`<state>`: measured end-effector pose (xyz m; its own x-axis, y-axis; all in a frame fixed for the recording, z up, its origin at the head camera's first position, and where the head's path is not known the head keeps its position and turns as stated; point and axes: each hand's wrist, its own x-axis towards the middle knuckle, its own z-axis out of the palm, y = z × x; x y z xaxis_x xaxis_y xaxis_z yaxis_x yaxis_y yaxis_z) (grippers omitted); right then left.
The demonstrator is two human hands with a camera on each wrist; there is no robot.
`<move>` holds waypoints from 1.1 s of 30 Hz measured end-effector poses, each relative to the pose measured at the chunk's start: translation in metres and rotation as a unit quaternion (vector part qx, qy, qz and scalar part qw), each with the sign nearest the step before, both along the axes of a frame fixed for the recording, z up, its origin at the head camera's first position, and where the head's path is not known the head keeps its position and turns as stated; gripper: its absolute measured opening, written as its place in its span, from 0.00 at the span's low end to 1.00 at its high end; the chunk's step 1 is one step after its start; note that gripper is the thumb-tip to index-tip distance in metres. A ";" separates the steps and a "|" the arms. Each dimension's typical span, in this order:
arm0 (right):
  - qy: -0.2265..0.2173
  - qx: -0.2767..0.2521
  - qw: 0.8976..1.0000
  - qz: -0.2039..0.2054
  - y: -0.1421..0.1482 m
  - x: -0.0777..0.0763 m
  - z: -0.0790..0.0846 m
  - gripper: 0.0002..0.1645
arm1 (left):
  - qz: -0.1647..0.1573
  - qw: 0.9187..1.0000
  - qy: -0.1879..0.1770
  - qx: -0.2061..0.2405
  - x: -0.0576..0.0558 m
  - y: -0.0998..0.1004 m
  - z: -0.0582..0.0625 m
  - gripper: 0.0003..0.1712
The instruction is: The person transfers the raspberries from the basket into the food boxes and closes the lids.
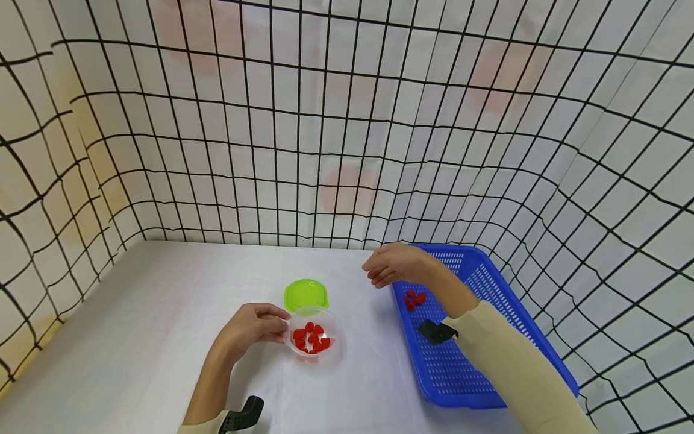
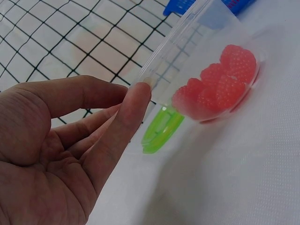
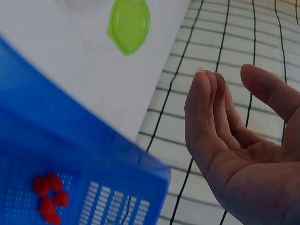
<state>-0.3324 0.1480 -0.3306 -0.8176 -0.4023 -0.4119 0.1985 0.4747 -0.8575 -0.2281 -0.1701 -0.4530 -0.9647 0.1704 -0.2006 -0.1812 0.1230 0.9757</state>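
A clear bowl (image 1: 335, 331) sits on the white surface (image 1: 162, 313) in front of the person, with a cluster of red raspberries (image 1: 312, 339) inside. At the bowl's 9 o'clock, the left hand (image 1: 255, 328) pinches its rim between thumb and fingers. A bright green lid (image 1: 306, 295) lies just beyond, at 12 o'clock; from here I can't tell whether lid and bowl touch.

Off toward 2 o'clock from the bowl, the right hand (image 1: 398, 264) hangs in the air, fingers together and slightly bent, thumb held apart from them, nothing between. The two hands are well apart. Below the right hand and its forearm is a blue basket (image 1: 466, 401), at the bowl's 3 o'clock, where a few more raspberries (image 1: 420, 298) lie near the basket's own 10 o'clock side. Black grid netting (image 1: 352, 164) stands against a pale backdrop behind everything, at 12 o'clock.
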 end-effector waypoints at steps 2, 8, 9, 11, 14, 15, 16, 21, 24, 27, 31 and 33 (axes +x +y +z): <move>0.004 -0.001 1.000 -0.015 0.013 -0.004 0.001 0.21 | 0.001 1.000 -0.001 -0.002 0.000 0.000 0.000 0.17; 0.011 0.010 0.999 -0.042 0.047 -0.012 -0.004 0.24 | 0.008 1.000 -0.005 -0.008 0.000 0.000 0.002 0.16; 0.013 0.013 0.999 -0.042 0.052 -0.012 -0.006 0.25 | 0.009 1.000 -0.005 -0.009 0.000 0.000 0.002 0.16; 0.015 0.021 0.999 -0.046 0.062 -0.013 -0.011 0.25 | 0.010 1.000 -0.006 -0.009 0.001 0.000 0.002 0.16; 0.013 0.026 0.998 -0.062 0.075 -0.014 -0.020 0.26 | 0.008 1.000 -0.006 -0.006 0.001 -0.001 0.002 0.16; 0.013 0.028 0.997 -0.069 0.079 -0.014 -0.024 0.27 | 0.007 1.000 -0.006 -0.005 0.001 -0.001 0.002 0.16; 0.011 0.030 0.996 -0.078 0.083 -0.013 -0.027 0.26 | 0.007 1.000 -0.006 -0.004 0.001 -0.001 0.001 0.16; 0.010 0.026 0.992 -0.127 0.101 -0.014 -0.040 0.25 | 0.005 1.000 -0.006 -0.003 0.000 -0.001 -0.001 0.16; 0.008 0.021 0.989 -0.145 0.111 -0.016 -0.049 0.24 | 0.006 1.000 -0.005 -0.004 0.000 -0.001 -0.002 0.16; 0.007 0.023 0.988 -0.156 0.119 -0.017 -0.059 0.24 | 0.006 1.000 -0.004 -0.003 0.000 -0.001 -0.002 0.17; 0.009 0.032 0.984 -0.172 0.126 -0.019 -0.072 0.24 | 0.003 1.000 -0.002 0.001 -0.001 -0.001 -0.003 0.17; 0.007 0.035 0.982 -0.184 0.128 -0.019 -0.078 0.24 | 0.002 1.000 -0.001 0.002 0.000 -0.001 -0.003 0.17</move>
